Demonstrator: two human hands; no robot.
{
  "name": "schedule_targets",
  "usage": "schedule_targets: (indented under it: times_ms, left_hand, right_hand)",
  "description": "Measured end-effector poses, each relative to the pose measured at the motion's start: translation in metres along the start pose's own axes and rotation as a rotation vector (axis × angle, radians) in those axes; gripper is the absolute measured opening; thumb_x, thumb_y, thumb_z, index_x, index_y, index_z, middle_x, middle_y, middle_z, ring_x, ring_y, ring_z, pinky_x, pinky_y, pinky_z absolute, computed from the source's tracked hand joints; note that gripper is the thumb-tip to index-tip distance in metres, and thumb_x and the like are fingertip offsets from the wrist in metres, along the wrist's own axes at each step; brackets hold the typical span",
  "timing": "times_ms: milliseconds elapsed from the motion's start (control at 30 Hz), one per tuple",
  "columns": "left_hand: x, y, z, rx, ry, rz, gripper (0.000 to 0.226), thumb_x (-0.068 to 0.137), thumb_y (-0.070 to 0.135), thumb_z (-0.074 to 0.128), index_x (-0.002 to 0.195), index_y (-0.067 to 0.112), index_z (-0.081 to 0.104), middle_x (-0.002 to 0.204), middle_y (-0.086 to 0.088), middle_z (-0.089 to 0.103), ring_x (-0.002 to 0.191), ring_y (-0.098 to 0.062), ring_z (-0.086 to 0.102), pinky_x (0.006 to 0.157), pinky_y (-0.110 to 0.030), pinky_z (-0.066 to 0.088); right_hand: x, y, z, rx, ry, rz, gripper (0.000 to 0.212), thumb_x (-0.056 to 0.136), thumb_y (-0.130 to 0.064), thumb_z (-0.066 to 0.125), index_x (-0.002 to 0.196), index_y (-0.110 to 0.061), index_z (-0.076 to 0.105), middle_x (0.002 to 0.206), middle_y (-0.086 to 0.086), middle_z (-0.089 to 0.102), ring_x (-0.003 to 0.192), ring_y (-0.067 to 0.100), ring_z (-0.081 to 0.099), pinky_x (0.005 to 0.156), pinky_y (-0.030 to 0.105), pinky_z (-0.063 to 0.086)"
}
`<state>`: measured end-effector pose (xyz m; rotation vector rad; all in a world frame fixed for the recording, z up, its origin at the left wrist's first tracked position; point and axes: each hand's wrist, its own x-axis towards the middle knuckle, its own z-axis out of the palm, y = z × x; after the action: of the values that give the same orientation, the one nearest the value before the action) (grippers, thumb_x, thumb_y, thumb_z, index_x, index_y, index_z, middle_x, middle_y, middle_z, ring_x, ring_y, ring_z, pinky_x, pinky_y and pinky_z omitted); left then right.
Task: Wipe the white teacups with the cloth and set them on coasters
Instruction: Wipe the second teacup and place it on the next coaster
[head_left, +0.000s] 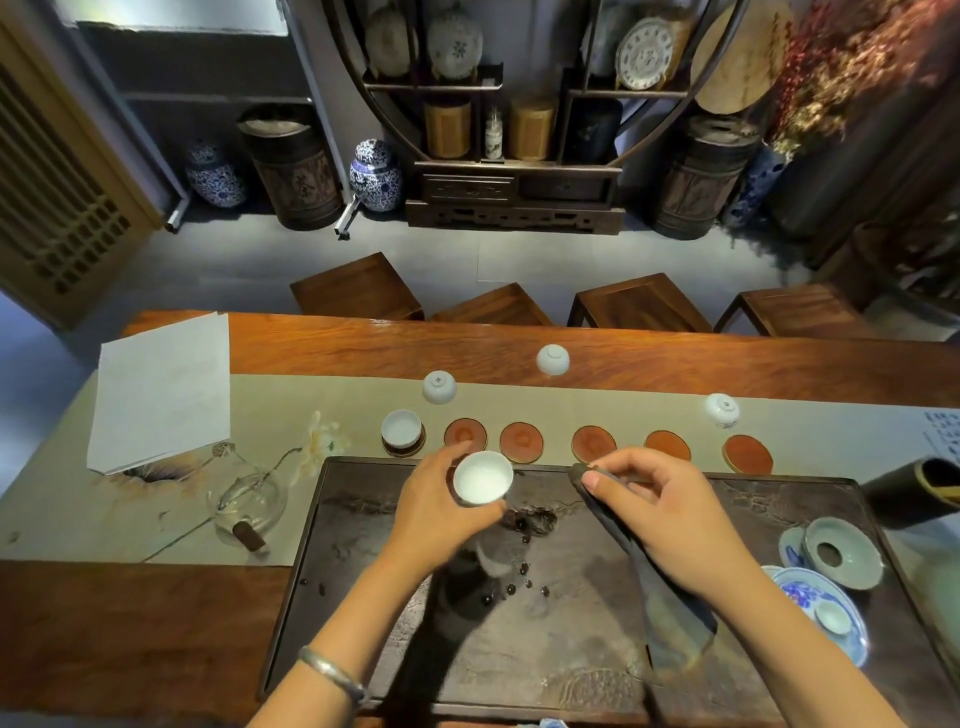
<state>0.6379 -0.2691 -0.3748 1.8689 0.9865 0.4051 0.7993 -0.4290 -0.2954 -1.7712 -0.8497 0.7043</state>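
Note:
My left hand grips a white teacup upright above the dark tea tray. My right hand pinches a dark cloth that hangs down under the palm, a little right of the cup and apart from it. Another white cup stands upright on the leftmost coaster. Several round red coasters, among them the second coaster and the far-right coaster, lie bare in a row behind the tray. Three cups lie upside down further back: the left cup, the middle cup and the right cup.
A glass pitcher and a white flower sit left of the tray, with white paper beyond. A celadon strainer and a blue-and-white dish stand at the tray's right end, a dark cylinder behind them. Wooden stools line the far side.

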Motion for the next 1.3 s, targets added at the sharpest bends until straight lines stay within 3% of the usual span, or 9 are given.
schedule_targets:
  times_ms: [167,300,400,467,500,633,867,1000,1300]
  left_hand:
    - [0.031,-0.017,0.006,0.068,-0.007,-0.019,0.062,0.063,0.034,0.087,0.115,0.027,0.055,0.115,0.008,0.055,0.1,-0.009,0.051,0.069,-0.01,0.034]
    - [0.057,-0.03,0.011,0.114,0.022,-0.042,0.058,0.063,0.037,0.087,0.109,0.027,0.054,0.106,0.008,0.053,0.097,-0.012,0.05,0.071,-0.022,0.036]
    - [0.077,-0.034,0.015,0.126,0.05,-0.023,0.048,0.06,0.032,0.088,0.086,0.045,0.05,0.088,0.024,0.051,0.083,-0.005,0.05,0.063,-0.015,0.036]
    - [0.092,-0.037,0.019,0.146,0.078,-0.006,0.047,0.058,0.026,0.087,0.073,0.046,0.048,0.077,0.028,0.05,0.075,-0.006,0.051,0.059,-0.011,0.035]
    - [0.1,-0.039,0.022,0.162,0.084,-0.01,0.043,0.057,0.026,0.086,0.073,0.042,0.05,0.075,0.024,0.051,0.074,-0.011,0.053,0.059,-0.017,0.04]
    - [0.127,-0.056,0.033,0.25,0.043,-0.096,0.045,0.062,0.031,0.084,0.094,0.01,0.061,0.094,-0.006,0.063,0.089,-0.028,0.058,0.077,-0.043,0.051]
    - [0.15,-0.079,0.048,0.311,0.012,-0.149,0.054,0.064,0.028,0.084,0.108,0.009,0.058,0.104,-0.011,0.058,0.097,-0.029,0.053,0.077,-0.033,0.039]
    - [0.158,-0.082,0.054,0.336,-0.003,-0.156,0.055,0.062,0.028,0.084,0.107,0.009,0.06,0.104,-0.011,0.059,0.097,-0.03,0.054,0.079,-0.037,0.043]
    - [0.157,-0.087,0.064,0.333,0.013,-0.212,0.074,0.061,0.029,0.085,0.124,0.01,0.051,0.118,-0.012,0.053,0.111,-0.031,0.049,0.083,-0.035,0.04]
  right_hand:
    - [0.018,0.003,0.007,-0.023,0.01,0.021,0.003,0.08,-0.027,0.07,0.077,-0.026,0.07,0.08,-0.007,0.071,0.08,0.008,0.066,0.077,0.023,0.051]
    - [0.034,0.008,0.01,-0.063,0.025,0.049,0.004,0.08,-0.026,0.07,0.077,-0.023,0.07,0.079,-0.005,0.071,0.079,0.01,0.066,0.075,0.027,0.05]
    - [0.044,0.012,0.009,-0.094,0.039,0.06,0.004,0.081,-0.024,0.07,0.077,-0.024,0.071,0.079,-0.006,0.071,0.077,0.008,0.065,0.072,0.024,0.05]
    - [0.05,0.016,0.008,-0.112,0.048,0.074,0.004,0.081,-0.025,0.069,0.077,-0.025,0.071,0.08,-0.009,0.071,0.078,0.005,0.064,0.072,0.021,0.049]
    - [0.054,0.018,0.007,-0.122,0.052,0.09,0.004,0.081,-0.025,0.069,0.078,-0.026,0.07,0.081,-0.009,0.071,0.079,0.005,0.064,0.072,0.02,0.049]
    - [0.067,0.027,0.005,-0.124,0.073,0.155,0.002,0.08,-0.023,0.069,0.079,-0.025,0.07,0.079,-0.004,0.071,0.079,0.008,0.064,0.071,0.024,0.051]
    - [0.08,0.038,0.001,-0.143,0.048,0.227,0.004,0.08,-0.031,0.066,0.08,-0.027,0.069,0.08,0.0,0.069,0.075,0.019,0.062,0.071,0.035,0.051]
    - [0.086,0.042,0.0,-0.161,0.019,0.243,0.003,0.081,-0.03,0.065,0.08,-0.029,0.069,0.082,-0.004,0.069,0.077,0.008,0.061,0.072,0.026,0.05]
    - [0.094,0.046,0.002,-0.173,-0.009,0.236,0.004,0.082,-0.026,0.067,0.081,-0.029,0.069,0.08,-0.007,0.069,0.078,0.007,0.062,0.07,0.025,0.048]
